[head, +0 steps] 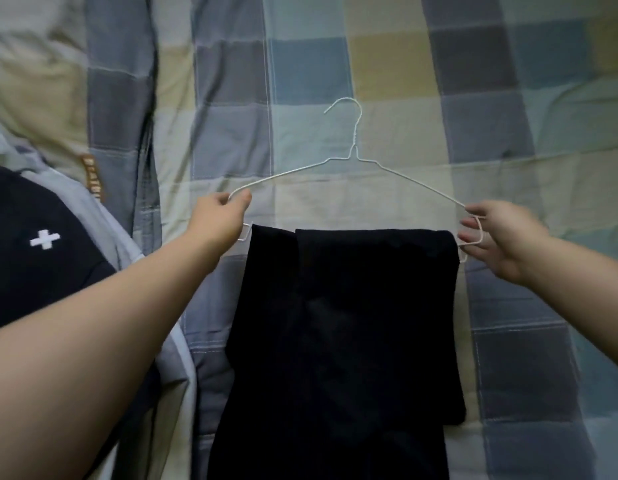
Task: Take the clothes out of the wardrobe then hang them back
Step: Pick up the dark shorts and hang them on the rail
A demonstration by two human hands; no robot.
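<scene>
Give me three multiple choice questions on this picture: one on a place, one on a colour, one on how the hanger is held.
1. The dark garment with the white cross lies:
A) left of the black trousers
B) right of them
C) under them

2. The wire hanger is:
A) red
B) white
C) black

3. The hanger is held:
A) by one hand
B) by neither hand
C) by both hands

1 A, it is at the left edge.
2 B, the wire shows white.
3 C, the left hand and right hand each grip an end.
</scene>
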